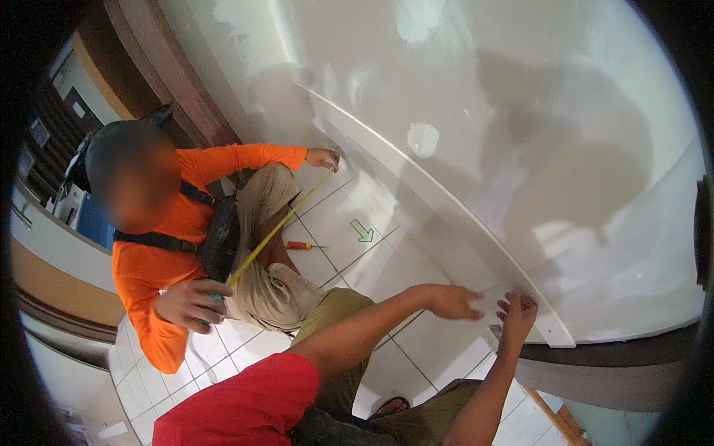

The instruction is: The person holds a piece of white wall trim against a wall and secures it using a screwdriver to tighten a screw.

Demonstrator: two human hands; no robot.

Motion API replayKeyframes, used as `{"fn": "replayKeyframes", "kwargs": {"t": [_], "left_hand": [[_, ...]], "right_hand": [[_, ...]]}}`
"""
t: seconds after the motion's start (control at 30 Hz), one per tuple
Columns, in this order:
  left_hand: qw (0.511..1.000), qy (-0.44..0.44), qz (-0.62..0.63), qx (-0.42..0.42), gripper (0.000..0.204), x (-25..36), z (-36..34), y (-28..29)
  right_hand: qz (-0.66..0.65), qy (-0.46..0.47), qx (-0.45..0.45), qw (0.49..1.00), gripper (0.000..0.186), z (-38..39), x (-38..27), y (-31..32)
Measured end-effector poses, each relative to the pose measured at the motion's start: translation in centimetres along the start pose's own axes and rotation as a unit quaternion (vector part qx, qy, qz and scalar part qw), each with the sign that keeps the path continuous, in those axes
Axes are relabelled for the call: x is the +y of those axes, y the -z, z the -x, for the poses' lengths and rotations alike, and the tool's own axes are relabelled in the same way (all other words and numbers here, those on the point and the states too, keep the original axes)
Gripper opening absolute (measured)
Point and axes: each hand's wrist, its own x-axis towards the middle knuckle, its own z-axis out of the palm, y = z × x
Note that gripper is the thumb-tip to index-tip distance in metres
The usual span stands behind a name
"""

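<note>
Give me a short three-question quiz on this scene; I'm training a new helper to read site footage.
1. True or false: the right hand touches the white board leaning on the wall.
2. What lies on the tiled floor beside the co-worker's knee? A) hammer B) red-handled screwdriver C) paintbrush
3. What does the co-worker in the orange sleeve stretch toward the wall?

Key: 1 true; 2 B; 3 a yellow tape measure. The left hand hovers open near the board's lower end.

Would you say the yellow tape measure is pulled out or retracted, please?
Pulled out: the tape measure runs taut from one hand of the co-worker to the other at the wall.
</note>
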Motion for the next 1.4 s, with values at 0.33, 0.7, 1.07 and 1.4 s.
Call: {"fn": "replayKeyframes", "kwargs": {"t": [0.33, 0.7, 1.07, 1.4], "left_hand": [[0.996, 0.056, -0.065, 0.038, 0.08, -0.4, 7.1, -2.3], [0.996, 0.071, -0.03, 0.035, 0.076, -4.9, 2.3, -4.4], [0.993, 0.107, -0.029, 0.04, 0.072, -7.0, 1.5, -3.9], [0.993, 0.119, -0.012, 0.027, 0.069, -7.3, 2.2, -2.2]], "right_hand": [[-0.028, -0.02, 0.002, 0.999, 0.053, 0.4, -0.8, 0.0], [0.089, 0.053, 0.046, 0.994, 0.053, 0.0, 0.7, -1.2], [0.092, 0.062, 0.039, 0.993, 0.055, -0.9, 2.2, -1.5], [0.108, 0.086, 0.058, 0.989, 0.053, -0.7, 1.7, -2.2]]}}
